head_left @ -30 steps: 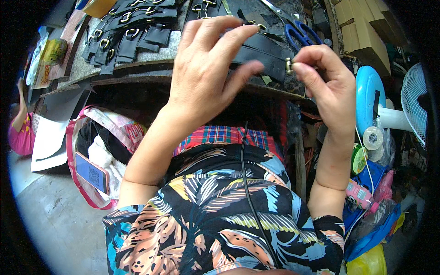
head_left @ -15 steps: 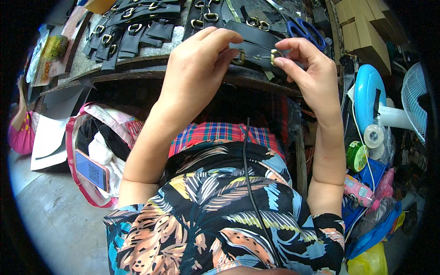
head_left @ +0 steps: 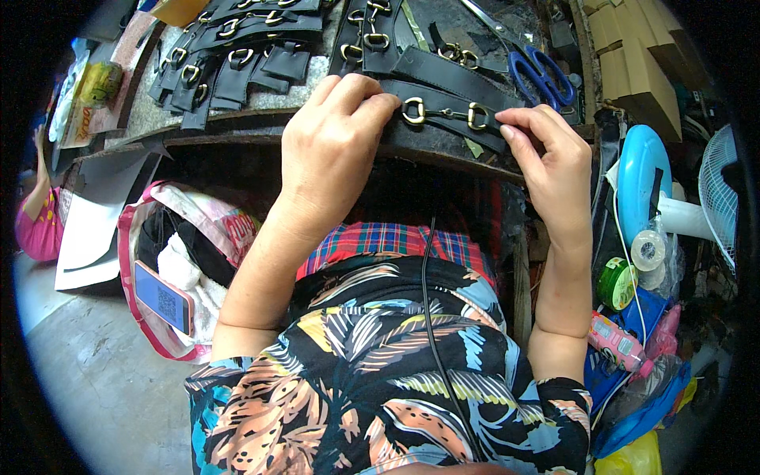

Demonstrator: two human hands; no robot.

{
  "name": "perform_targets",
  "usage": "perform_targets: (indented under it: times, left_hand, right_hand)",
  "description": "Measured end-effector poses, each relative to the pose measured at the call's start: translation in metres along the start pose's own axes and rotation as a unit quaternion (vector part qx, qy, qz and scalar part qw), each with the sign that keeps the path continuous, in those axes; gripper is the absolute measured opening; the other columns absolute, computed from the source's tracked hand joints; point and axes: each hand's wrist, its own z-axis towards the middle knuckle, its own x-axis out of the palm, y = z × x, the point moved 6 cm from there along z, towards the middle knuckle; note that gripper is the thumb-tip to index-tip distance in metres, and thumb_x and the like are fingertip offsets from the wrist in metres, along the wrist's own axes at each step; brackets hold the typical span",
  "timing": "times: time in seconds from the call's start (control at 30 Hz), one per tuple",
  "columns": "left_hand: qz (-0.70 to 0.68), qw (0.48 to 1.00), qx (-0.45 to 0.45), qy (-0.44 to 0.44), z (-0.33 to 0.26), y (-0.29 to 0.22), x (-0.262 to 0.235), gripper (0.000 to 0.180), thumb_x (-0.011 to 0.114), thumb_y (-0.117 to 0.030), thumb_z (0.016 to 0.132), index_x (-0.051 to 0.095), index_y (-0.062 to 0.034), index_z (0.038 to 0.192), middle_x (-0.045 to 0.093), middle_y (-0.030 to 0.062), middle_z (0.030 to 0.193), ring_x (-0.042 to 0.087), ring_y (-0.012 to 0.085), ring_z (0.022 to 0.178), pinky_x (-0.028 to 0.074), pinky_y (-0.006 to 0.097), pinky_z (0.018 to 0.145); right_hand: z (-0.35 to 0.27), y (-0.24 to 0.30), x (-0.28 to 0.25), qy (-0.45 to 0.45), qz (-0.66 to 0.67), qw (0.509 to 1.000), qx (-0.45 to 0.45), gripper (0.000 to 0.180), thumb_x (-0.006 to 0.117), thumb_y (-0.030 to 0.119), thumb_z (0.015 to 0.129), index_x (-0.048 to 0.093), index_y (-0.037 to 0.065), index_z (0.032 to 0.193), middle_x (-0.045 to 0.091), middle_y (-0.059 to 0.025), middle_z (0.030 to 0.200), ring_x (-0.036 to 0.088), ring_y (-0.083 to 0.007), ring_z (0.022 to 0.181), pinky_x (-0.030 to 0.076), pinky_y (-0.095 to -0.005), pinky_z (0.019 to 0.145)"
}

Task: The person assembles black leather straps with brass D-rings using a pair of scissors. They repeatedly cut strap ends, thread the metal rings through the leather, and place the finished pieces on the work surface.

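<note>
Black leather strap with a gold horsebit buckle lying flat at the near edge of the bench, right between both hands. Left hand resting palm-down on the strap's left end, fingertips together and pressing just beside the left ring of the buckle. Right hand at the strap's right end, thumb and forefinger pinched together right at the right ring, touching it; hard to say whether actually gripping the metal or just the leather edge under it.

More finished straps with gold rings lined up in rows further back on the left of the bench, well apart from the hands. Blue-handled scissors back right, near the right hand but not touching.

Packaging stuff: yellow-green printed packet off the bench's far left. Stacked brown cardboard boxes at top right. Pink-trimmed tote bag on the floor left of the lap, phone with a coral case and a square code on its screen poking out. Right side: white tape roll, green tape roll, pink tube with a printed label lower down, yellow bag at the bottom corner. Blue disc and white fan beside those.
</note>
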Motion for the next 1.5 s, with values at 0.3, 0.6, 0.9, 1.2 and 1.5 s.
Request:
perform_targets:
  times: [0.3,0.6,0.9,1.2,1.5]
  left_hand:
    - [0.001,1.0,0.006,0.003,0.001,-0.002,0.001,0.024,0.071,-0.001,0.076,0.07,-0.0053,0.1,0.064,0.0079,0.096,0.065,0.0269,0.09,0.055,0.036,0.076]
    - [-0.011,1.0,-0.019,-0.001,0.001,-0.001,-0.002,0.03,0.073,-0.004,0.08,0.071,-0.0033,0.11,0.063,0.0083,0.093,0.064,0.0271,0.088,0.055,0.037,0.076]
    - [0.012,0.999,-0.025,0.016,0.004,-0.003,0.002,0.021,0.073,-0.004,0.08,0.072,-0.0048,0.101,0.062,0.0079,0.092,0.064,0.0268,0.087,0.054,0.037,0.075]
    - [0.035,0.999,0.001,-0.004,0.005,-0.001,-0.001,0.018,0.07,-0.004,0.081,0.069,-0.0054,0.099,0.062,0.0078,0.093,0.065,0.0265,0.087,0.054,0.037,0.074]
    - [0.044,0.999,-0.02,-0.009,0.006,0.003,0.003,0.014,0.069,-0.006,0.082,0.07,-0.0071,0.096,0.062,0.007,0.091,0.066,0.026,0.086,0.055,0.036,0.072]
  right_hand:
    - [0.001,0.015,-0.007,-0.042,-0.118,0.992,-0.01,0.013,0.074,0.004,0.084,0.072,0.006,0.097,0.067,-0.0087,0.093,0.068,-0.028,0.082,0.054,-0.0377,0.074]
    - [0.005,0.015,-0.009,-0.058,-0.108,0.991,-0.047,0.015,0.076,0.006,0.082,0.073,0.007,0.097,0.067,-0.0078,0.093,0.068,-0.0276,0.088,0.054,-0.0374,0.077]
    - [-0.013,-0.01,-0.013,-0.042,-0.074,0.996,-0.002,0.018,0.079,0.011,0.081,0.075,0.006,0.097,0.066,-0.009,0.091,0.068,-0.0284,0.088,0.053,-0.0376,0.078]
    - [-0.011,-0.004,-0.015,-0.05,-0.088,0.993,-0.055,0.017,0.077,0.0,0.082,0.075,0.0,0.099,0.068,-0.0102,0.092,0.066,-0.0204,0.083,0.051,-0.0301,0.074]
    - [-0.01,0.0,-0.01,-0.032,-0.133,0.989,-0.058,0.018,0.079,0.008,0.079,0.076,0.009,0.097,0.066,-0.0072,0.092,0.067,-0.0263,0.088,0.054,-0.038,0.077]
